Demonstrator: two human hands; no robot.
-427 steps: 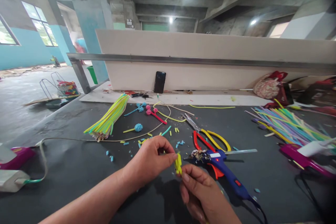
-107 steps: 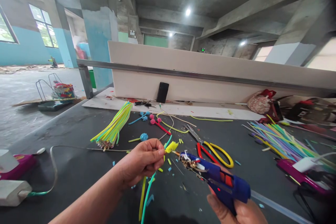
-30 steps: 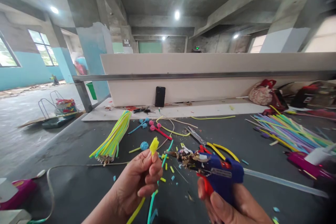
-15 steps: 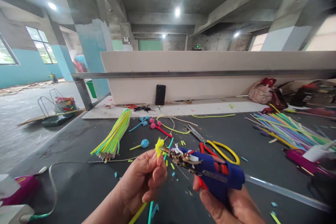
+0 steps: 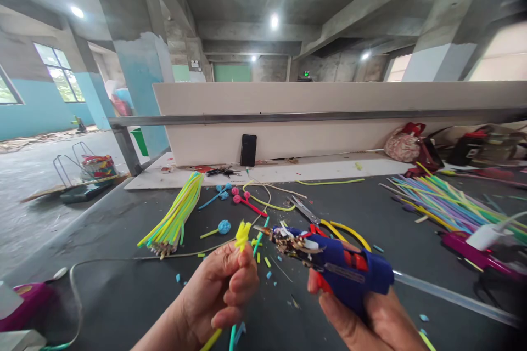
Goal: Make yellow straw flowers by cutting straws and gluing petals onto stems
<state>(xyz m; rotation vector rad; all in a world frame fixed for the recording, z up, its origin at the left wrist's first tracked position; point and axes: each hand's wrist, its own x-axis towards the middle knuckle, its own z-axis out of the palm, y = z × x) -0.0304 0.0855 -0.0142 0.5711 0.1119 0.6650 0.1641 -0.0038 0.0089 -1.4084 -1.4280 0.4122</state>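
Between thumb and fingertips, my left hand (image 5: 224, 285) pinches a small yellow pipe cleaner flower (image 5: 242, 235). My right hand (image 5: 362, 318) grips a blue hot glue gun (image 5: 341, 269), fingers at its red trigger. The gun's nozzle, crusted with debris, points left and sits just right of the yellow piece, apart from it. A clear glue stick (image 5: 457, 299) sticks out of the gun's back. Behind the gun lie scissors (image 5: 335, 228) with yellow handles, partly hidden. Beyond my left hand is a blue pom-like ball (image 5: 224, 226) on a yellow-green stem.
A bundle of yellow-green pipe cleaners (image 5: 175, 211) lies at the left, multicoloured ones (image 5: 448, 203) at the right. Blue (image 5: 216, 196) and pink (image 5: 249, 200) stemmed pieces lie between. A phone (image 5: 248, 149) leans on the back board. Purple power strips (image 5: 481, 252) and cords lie at both sides.
The glue gun's nozzle has drawn away from the yellow flower, moving slightly right. My left hand has shifted a little left and down. The whole view has turned slightly.
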